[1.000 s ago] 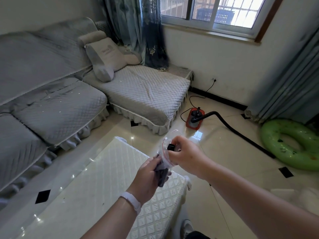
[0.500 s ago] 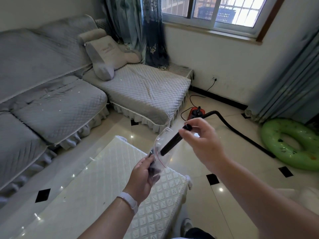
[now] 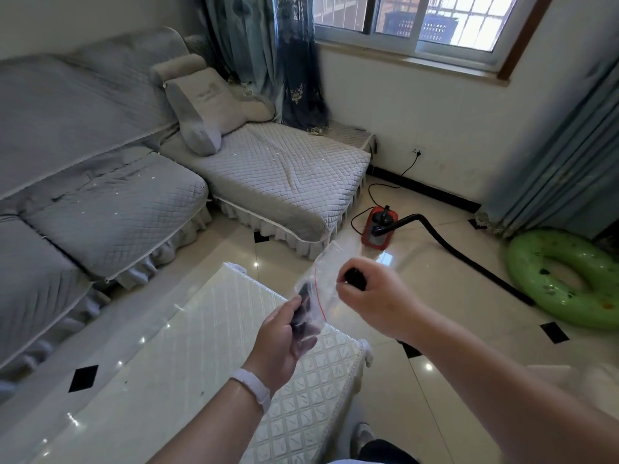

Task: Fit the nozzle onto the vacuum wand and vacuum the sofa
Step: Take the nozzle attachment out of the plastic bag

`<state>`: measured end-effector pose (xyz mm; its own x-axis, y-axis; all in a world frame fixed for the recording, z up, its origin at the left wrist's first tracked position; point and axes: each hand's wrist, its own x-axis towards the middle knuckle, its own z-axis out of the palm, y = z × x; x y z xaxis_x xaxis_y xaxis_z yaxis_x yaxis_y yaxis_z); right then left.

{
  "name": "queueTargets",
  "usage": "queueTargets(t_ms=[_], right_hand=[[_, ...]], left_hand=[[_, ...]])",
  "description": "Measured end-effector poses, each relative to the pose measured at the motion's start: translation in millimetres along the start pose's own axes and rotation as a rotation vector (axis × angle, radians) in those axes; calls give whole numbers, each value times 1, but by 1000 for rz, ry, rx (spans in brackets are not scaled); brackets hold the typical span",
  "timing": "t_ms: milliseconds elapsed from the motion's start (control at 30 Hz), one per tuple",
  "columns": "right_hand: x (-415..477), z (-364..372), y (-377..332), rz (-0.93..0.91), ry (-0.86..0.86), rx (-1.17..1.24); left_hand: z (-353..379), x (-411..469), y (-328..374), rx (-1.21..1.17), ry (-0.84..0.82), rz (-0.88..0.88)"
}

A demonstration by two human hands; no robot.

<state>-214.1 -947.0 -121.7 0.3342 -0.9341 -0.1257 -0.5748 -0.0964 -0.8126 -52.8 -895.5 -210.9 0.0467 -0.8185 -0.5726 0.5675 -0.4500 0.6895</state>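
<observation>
My left hand (image 3: 283, 336) grips a clear zip bag (image 3: 321, 283) with dark attachments still inside, held above the table corner. My right hand (image 3: 375, 296) is closed around a black nozzle (image 3: 355, 278); only its round end shows, clear of the bag. The red vacuum (image 3: 380, 226) stands on the floor by the sofa's chaise, its black hose and wand (image 3: 469, 259) running right across the tiles. The grey quilted sofa (image 3: 127, 209) fills the left, with small light specks scattered on its cushions.
A white quilted table (image 3: 174, 380) sits right in front of me. A green inflatable ring (image 3: 562, 279) lies on the floor at right. The vacuum's cord (image 3: 385, 189) runs to a wall socket. A grey cushion (image 3: 207, 112) leans on the chaise. Curtains hang either side of the window.
My right hand has drawn the black nozzle fully out of the bag and turned it, so it now points toward me. My left hand keeps hold of the bag.
</observation>
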Motion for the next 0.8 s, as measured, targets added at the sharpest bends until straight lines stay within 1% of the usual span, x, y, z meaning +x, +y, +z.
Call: queueTargets(t_ms=[100, 233, 367, 467, 533, 667, 733, 800], right_hand=[[2, 10, 3, 5, -41, -120], [3, 16, 2, -31, 16, -216], [5, 15, 1, 12, -62, -340], [5, 16, 5, 5, -60, -338], [5, 18, 10, -35, -63, -322], [4, 25, 18, -113, -148, -267], [5, 27, 22, -112, -174, -269], [7, 29, 28, -65, -158, -257]], left_hand=[[6, -4, 0, 20, -20, 3], [9, -8, -1, 53, 21, 12], [7, -6, -1, 3, 30, 23], [6, -7, 0, -5, 59, 35], [8, -8, 2, -18, 78, 44], [10, -6, 3, -55, 154, 74], [12, -5, 2, -86, 155, 85], [13, -4, 2, -98, 136, 93]])
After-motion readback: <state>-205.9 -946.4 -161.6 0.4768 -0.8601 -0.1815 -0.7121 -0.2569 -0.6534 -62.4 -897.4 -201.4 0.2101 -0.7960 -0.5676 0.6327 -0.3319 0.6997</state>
